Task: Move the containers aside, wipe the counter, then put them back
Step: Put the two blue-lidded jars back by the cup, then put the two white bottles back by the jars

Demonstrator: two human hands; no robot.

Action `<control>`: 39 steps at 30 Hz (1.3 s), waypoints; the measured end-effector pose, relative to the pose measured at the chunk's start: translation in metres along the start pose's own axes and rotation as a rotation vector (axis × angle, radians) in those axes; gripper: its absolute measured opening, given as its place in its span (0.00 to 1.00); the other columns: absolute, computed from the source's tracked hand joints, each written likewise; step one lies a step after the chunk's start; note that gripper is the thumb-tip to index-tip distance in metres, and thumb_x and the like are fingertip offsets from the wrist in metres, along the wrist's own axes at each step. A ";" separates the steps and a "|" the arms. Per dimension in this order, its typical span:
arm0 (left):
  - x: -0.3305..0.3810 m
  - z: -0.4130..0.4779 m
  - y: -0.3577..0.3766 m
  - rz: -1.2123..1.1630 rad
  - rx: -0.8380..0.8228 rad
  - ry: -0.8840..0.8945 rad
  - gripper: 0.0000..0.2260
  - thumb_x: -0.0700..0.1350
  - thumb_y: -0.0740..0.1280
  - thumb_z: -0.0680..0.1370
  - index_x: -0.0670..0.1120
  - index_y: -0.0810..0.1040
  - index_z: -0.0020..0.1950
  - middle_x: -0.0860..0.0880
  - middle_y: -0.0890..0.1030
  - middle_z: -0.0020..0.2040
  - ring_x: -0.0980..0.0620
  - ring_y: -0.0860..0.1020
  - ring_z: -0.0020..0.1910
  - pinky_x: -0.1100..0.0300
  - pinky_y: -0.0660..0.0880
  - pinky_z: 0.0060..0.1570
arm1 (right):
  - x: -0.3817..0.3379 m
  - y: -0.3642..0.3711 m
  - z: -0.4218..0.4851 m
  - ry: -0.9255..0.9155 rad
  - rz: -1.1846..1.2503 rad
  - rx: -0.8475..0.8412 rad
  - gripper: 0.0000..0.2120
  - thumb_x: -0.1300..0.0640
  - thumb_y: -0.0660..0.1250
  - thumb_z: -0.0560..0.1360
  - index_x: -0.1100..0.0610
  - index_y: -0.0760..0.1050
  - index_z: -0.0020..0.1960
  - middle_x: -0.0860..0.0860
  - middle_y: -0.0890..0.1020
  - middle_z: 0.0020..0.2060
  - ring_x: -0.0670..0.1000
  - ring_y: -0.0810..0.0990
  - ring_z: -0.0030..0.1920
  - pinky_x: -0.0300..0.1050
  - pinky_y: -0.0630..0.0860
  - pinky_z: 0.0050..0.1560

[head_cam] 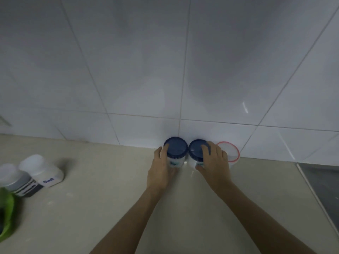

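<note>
Two clear jars with dark blue lids stand side by side against the tiled wall. My left hand point(160, 168) wraps around the left jar point(176, 147), with a finger over its lid. Over the right jar point(196, 149) lies my right hand point(214, 162), fingers on the lid and thumb on its front. Both jars rest on the beige counter point(102, 208). A clear round container with a red rim point(231, 153) stands just right of them, partly hidden by my right hand.
At the far left stand a white-capped bottle labelled Salt point(43, 171) and a grey bottle with a white cap point(13, 178). A green object point(5, 213) lies at the left edge. A dark steel surface point(322, 182) begins at the right.
</note>
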State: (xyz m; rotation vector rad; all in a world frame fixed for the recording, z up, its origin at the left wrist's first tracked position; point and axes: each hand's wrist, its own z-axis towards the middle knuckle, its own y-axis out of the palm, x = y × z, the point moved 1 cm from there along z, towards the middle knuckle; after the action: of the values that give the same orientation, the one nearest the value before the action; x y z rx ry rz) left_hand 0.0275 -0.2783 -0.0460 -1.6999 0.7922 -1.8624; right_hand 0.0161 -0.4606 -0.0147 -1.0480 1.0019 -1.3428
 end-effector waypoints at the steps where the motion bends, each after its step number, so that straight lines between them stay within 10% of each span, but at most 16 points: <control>1: -0.003 -0.009 -0.005 0.003 -0.001 -0.009 0.35 0.44 0.69 0.73 0.51 0.55 0.75 0.48 0.64 0.70 0.48 0.73 0.62 0.55 0.74 0.53 | -0.001 -0.003 -0.007 -0.003 0.017 0.022 0.34 0.53 0.82 0.53 0.62 0.76 0.55 0.60 0.80 0.53 0.61 0.80 0.49 0.51 0.78 0.46; 11: -0.071 -0.069 -0.125 0.259 0.055 0.062 0.08 0.40 0.60 0.77 0.42 0.76 0.54 0.43 0.76 0.55 0.43 0.75 0.54 0.48 0.76 0.48 | -0.090 -0.050 -0.067 -0.177 0.378 0.036 0.11 0.61 0.72 0.68 0.59 0.75 0.49 0.54 0.78 0.38 0.57 0.78 0.38 0.50 0.75 0.40; 22: -0.189 -0.095 -0.330 0.515 0.325 -0.008 0.13 0.46 0.60 0.71 0.44 0.78 0.51 0.44 0.79 0.49 0.40 0.75 0.49 0.49 0.70 0.48 | -0.318 -0.077 -0.017 -0.571 0.435 -0.199 0.14 0.55 0.66 0.72 0.57 0.73 0.57 0.55 0.77 0.52 0.57 0.76 0.53 0.52 0.73 0.52; 30: -0.255 -0.090 -0.366 0.465 0.107 -0.145 0.27 0.48 0.67 0.73 0.51 0.65 0.72 0.44 0.66 0.70 0.40 0.68 0.65 0.46 0.69 0.62 | -0.446 -0.071 0.014 -0.610 0.365 -0.214 0.33 0.56 0.67 0.73 0.49 0.55 0.74 0.57 0.58 0.74 0.58 0.66 0.67 0.53 0.67 0.63; 39: -0.265 -0.069 -0.365 0.308 0.076 -0.098 0.23 0.47 0.70 0.72 0.50 0.70 0.66 0.44 0.75 0.56 0.42 0.74 0.54 0.52 0.70 0.55 | -0.462 -0.060 0.037 -0.612 0.401 -0.271 0.22 0.57 0.68 0.73 0.50 0.65 0.65 0.56 0.69 0.57 0.58 0.74 0.54 0.52 0.76 0.50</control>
State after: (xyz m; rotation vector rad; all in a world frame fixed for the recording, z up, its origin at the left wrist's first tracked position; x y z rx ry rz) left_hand -0.0052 0.1721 0.0194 -1.5134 0.8767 -1.5697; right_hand 0.0376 0.0033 0.0354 -1.2731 0.8707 -0.5127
